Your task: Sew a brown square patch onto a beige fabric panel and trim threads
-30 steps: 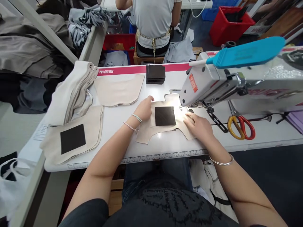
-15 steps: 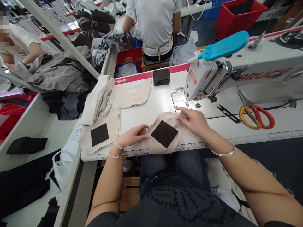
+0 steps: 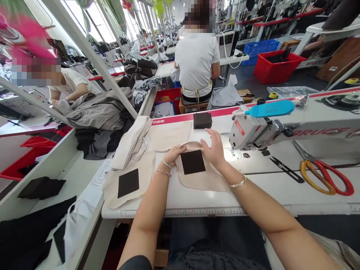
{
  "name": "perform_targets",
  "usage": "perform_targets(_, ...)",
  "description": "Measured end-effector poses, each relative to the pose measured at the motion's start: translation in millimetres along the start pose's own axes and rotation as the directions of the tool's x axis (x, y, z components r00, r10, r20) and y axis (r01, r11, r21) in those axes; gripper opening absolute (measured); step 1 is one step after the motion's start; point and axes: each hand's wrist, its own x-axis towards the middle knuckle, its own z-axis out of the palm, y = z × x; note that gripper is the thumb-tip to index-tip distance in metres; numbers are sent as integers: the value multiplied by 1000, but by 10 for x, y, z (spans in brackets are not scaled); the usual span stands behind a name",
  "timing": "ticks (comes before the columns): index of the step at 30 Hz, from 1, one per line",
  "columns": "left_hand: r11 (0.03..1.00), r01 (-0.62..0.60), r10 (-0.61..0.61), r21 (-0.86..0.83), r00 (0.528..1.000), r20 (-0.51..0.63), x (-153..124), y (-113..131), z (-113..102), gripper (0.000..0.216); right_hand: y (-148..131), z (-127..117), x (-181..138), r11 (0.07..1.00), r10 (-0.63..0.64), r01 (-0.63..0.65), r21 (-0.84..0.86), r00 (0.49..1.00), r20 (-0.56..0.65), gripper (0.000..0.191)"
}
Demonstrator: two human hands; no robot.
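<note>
A cream fabric piece (image 3: 194,182) with a black square patch (image 3: 193,162) on it lies in front of me, its upper edge lifted. My left hand (image 3: 176,154) pinches the upper left edge of this piece, thumb on top. At its upper right, my right hand (image 3: 215,152) has thumb and fingers apart, close to the edge; whether it touches the cloth is hard to tell. Just beyond the right fingertips is a stack of dark squares (image 3: 202,120). Left of my left hand, another black square (image 3: 128,183) rests on a pile of cream pieces (image 3: 112,197).
The sewing machine (image 3: 247,129) stands to the right, with thread snips (image 3: 287,170) and scissors (image 3: 323,174) by it. Folded cream cloth (image 3: 131,142) and a flat cream piece (image 3: 168,137) lie at the back left. A person (image 3: 195,63) sits beyond the table.
The view has tilted up. The cream piece has been turned, so its black square sits nearly straight, and moved away from the front edge. My right hand has lifted off the cloth's corner.
</note>
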Motion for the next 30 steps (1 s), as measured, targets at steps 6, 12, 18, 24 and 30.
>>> perform_targets(6,949,-80,45,-306,992,-122,68,-95,-108,37,270,-7,-112,913,346,-392,113,890,297,34)
perform_targets(12,907,-80,42,-414,994,-100,-18,-22,-16,43,171,-76,-55,802,293,-548,238,709,642,26)
perform_targets(18,889,-217,191,-403,976,-104,-190,135,54,64,133,-187,5,711,237,-601,366,694,680,21)
perform_targets(24,903,-230,214,-362,973,-85,-245,185,24,87,192,-197,25,667,255,-626,404,701,666,22)
perform_targets(30,912,-257,239,-318,966,-97,-225,165,6,86,224,-165,26,641,381,-687,343,673,634,17)
